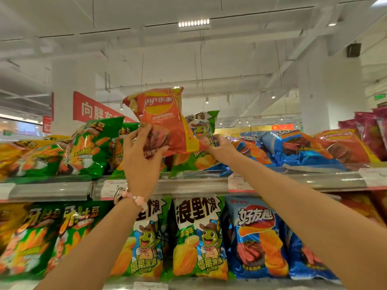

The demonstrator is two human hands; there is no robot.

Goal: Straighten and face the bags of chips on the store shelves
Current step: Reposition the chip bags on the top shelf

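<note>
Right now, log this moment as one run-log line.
left hand grips red chip bag | right hand pinches its lower corner | bag raised above top shelf

An orange-red chip bag (pixel 165 120) with a yellow disc rises above green bags (pixel 92 145) and blue bags (pixel 303 149).

It is very bright here. A strip lamp (pixel 194 23) on the white ceiling (pixel 240 49) shines down on me, and small round lights glow far back. The ceiling looks washed out and pale. The red bag (pixel 165 120) in my hands has shiny spots on it. The clear shelf edge (pixel 188 184) gleams too. My arms look long and stretched, and lines bend near the sides. The bags at the far left are blurry. The price tags are too fuzzy to read.
</note>
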